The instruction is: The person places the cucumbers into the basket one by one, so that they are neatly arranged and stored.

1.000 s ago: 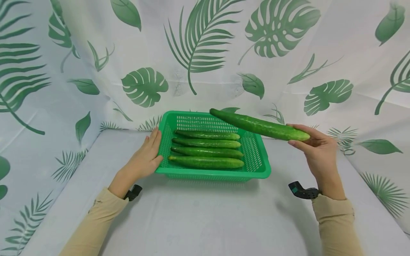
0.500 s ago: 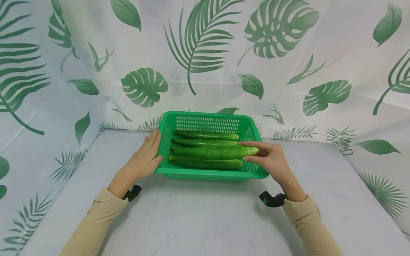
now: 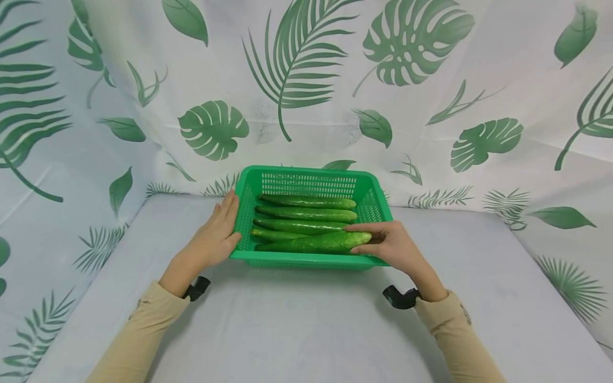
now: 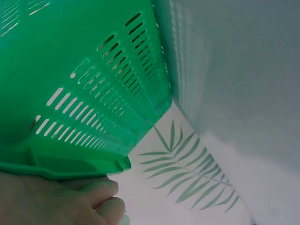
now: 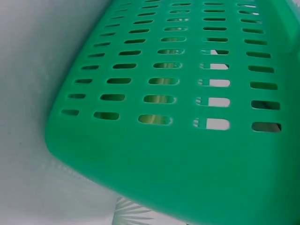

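Observation:
My right hand (image 3: 395,246) pinches the right end of a green cucumber (image 3: 313,244) between thumb and fingers, low inside the green plastic basket (image 3: 306,259). This cucumber lies slantwise along the near wall and partly covers another cucumber (image 3: 273,234). Behind them, several cucumbers (image 3: 306,214) lie side by side, running left to right. My left hand (image 3: 210,234) rests with extended fingers against the basket's left rim. In the left wrist view that hand (image 4: 61,201) touches the rim beside the slotted wall (image 4: 84,131). The right wrist view is filled by the basket's slotted outside (image 5: 140,154); no hand is clearly seen there.
The basket stands on a white-covered table (image 3: 297,324), close to a white curtain (image 3: 311,122) printed with green leaves. More leaf-printed cloth hangs at the left and right sides. A small black wrist camera (image 3: 401,298) sits at the right cuff, another (image 3: 197,289) at the left.
My right hand has brought the cucumber from above the right side of the basket leftward and down into it, then toward the near wall. The left hand has stayed at the rim.

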`<state>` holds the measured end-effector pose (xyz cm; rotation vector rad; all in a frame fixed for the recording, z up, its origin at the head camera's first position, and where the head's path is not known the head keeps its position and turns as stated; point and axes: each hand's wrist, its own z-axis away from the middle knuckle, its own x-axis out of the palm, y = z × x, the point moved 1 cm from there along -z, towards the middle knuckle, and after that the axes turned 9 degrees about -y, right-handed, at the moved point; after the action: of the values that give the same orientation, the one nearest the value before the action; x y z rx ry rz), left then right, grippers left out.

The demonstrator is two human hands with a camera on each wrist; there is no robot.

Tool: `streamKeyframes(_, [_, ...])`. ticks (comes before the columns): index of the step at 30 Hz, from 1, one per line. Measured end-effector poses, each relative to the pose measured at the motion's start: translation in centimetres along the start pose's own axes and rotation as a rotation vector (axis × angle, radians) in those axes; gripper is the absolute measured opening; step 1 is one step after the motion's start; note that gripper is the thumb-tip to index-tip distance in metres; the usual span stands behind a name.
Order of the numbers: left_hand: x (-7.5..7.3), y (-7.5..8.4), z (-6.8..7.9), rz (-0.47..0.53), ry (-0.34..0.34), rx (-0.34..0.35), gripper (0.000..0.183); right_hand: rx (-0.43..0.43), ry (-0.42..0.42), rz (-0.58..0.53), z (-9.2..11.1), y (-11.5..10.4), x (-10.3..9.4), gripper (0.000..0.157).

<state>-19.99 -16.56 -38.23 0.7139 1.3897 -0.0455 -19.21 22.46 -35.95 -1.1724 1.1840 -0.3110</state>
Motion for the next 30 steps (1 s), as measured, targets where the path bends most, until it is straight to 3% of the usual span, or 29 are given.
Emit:
streamKeyframes(9, [0.0, 0.0, 0.0, -0.004, 0.002, 0.009, 0.075, -0.007, -0.038, 0.033, -0.1, 0.0, 0.1, 0.034])
streamKeyframes(18, [0.0, 0.0, 0.0, -0.011, 0.006, 0.011, 0.075, 0.068, -0.034, 0.288, -1.0, -0.5, 0.8, 0.023])
streamKeyframes(25, [0.1, -0.1, 0.0, -0.014, 0.007, 0.013, 0.075, 0.097, -0.065, 0.31, -1.0, -0.5, 1.3, 0.011])
streamKeyframes(30, [0.1, -0.1, 0.0, -0.013, 0.011, 0.011, 0.075, 0.097, -0.077, 0.341, -1.0, -0.6, 1.4, 0.015])
